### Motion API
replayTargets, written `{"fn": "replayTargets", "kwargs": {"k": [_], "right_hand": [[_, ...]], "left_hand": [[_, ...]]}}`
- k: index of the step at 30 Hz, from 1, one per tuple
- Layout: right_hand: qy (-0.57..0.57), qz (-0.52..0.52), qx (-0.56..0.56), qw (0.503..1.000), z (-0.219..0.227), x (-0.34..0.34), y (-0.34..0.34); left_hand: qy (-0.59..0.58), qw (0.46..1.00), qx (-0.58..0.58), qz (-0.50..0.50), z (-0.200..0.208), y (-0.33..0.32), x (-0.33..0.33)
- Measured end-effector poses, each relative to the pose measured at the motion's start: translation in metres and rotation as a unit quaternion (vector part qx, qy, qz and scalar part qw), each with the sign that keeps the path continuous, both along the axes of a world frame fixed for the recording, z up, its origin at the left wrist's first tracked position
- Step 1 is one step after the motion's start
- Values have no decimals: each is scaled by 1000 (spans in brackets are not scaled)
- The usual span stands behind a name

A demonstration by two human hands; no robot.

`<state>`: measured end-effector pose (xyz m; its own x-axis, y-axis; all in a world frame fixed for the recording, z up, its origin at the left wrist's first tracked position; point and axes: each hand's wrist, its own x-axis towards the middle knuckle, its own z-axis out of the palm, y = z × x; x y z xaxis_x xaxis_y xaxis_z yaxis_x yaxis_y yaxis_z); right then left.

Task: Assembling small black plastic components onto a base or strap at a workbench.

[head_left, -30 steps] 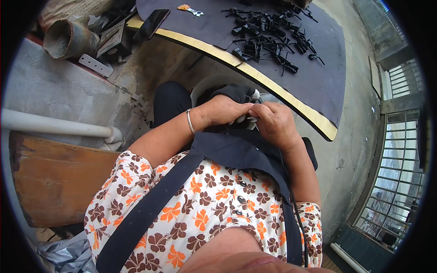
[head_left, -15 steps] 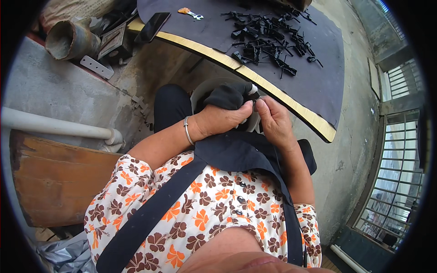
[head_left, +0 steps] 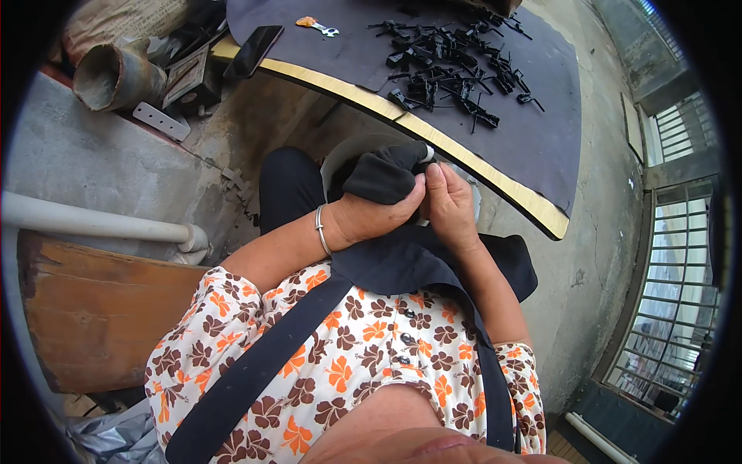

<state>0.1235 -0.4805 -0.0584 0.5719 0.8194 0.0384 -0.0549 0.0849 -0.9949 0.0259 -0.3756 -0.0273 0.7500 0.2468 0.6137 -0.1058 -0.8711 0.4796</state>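
My left hand, with a silver bangle at the wrist, is closed in front of my lap. Black cloth covers its fingers, and a white bit shows at the cloth's far end. My right hand meets the left thumb, its thumb and forefinger pinched together. Whatever sits between the fingertips is too small and hidden to name. Both hands are over a pale bucket between my knees, just below the table edge. On the table lies a loose pile of black plastic parts with thin prongs.
A phone lies at the table's left edge, near a small orange-and-silver tool. To the left are a rusty pipe piece, a perforated metal plate, a white pipe and a wooden board. A barred window is at right.
My right hand has drawn slightly left and turned in closer against the left thumb. The black cloth has tilted a little. The view has shifted slightly.
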Motion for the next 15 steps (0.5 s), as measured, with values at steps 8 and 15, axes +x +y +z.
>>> {"fn": "replayTargets", "kwargs": {"k": [8,15], "right_hand": [[-164,31,-40,985,4,24,-14],[-248,5,-12,969,18,29,-15]], "left_hand": [[25,946,-316,-68,-1,16,-2],[113,850,-509,-78,6,14,-2]]}}
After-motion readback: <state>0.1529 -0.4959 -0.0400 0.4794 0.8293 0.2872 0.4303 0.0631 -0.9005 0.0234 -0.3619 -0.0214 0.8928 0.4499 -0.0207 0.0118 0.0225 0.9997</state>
